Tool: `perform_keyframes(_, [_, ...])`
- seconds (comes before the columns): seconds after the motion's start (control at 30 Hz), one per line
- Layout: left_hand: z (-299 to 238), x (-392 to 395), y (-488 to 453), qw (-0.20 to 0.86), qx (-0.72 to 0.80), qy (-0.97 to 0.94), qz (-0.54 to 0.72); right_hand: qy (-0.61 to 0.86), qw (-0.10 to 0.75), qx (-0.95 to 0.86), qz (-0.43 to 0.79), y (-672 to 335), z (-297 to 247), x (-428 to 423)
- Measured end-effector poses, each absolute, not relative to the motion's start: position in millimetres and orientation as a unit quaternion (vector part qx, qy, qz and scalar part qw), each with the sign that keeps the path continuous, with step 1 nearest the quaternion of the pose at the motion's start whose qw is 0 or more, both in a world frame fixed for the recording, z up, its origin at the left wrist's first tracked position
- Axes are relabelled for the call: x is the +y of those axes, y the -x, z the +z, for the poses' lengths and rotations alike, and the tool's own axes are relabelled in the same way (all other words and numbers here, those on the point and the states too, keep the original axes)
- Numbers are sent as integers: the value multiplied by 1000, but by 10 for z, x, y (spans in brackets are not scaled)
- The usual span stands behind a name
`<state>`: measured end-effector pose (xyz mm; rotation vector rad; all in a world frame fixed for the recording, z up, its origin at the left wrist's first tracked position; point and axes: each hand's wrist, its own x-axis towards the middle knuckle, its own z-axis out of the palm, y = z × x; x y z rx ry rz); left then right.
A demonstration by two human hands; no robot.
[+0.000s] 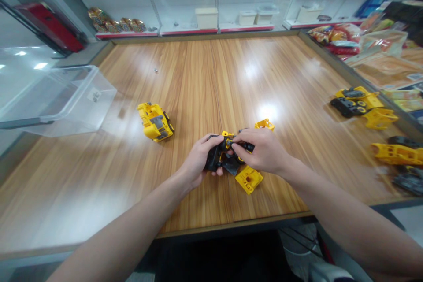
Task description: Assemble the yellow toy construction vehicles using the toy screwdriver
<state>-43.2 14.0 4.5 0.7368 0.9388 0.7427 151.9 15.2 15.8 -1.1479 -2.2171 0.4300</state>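
Observation:
Near the table's front edge, my left hand (197, 158) is closed around a black toy vehicle chassis (213, 158). A black wheel with a yellow hub (226, 143) faces my right hand (262, 150). The right thumb and fingertips are pinched together at that hub. A dark piece (247, 146) with a greyish tip shows between them, its kind too small to make out. Under the hands lies a yellow toy body part (249, 179). Another yellow toy part (264, 124) shows just beyond the right hand, which partly hides it.
A yellow toy truck (156, 122) stands left of the hands. More yellow and black toy vehicles (358, 101) lie at the right edge. A clear plastic bin (82, 110) is at the left. One tiny metallic piece (156, 70) rests farther back; shelves (185, 31) stand behind.

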Motion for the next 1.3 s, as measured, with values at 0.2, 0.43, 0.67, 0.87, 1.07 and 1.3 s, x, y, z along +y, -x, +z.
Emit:
perform_keyframes(0.2, [40,145,433,759,434,-346,341,435,295,-835,162,-1514,156,145])
perform_keyframes(0.43, [10,160,444,768,434,-336,331,437,282,-840,156,-1504,154,156])
perform_keyframes(0.67, [36,142,436,747,434,-371,340,445,264,-841,157,-1502,147,150])
perform_keyframes(0.87, [49,134,429,735,445,-383,339,448,263,-838,167,-1491,157,141])
perform_keyframes(1.07, [24,132,420,737,443,-385,336,463,269,-825,181,-1480,170,135])
perform_keyframes(1.3, [17,135,435,733,447,-388,335,460,245,-837,165,-1481,167,138])
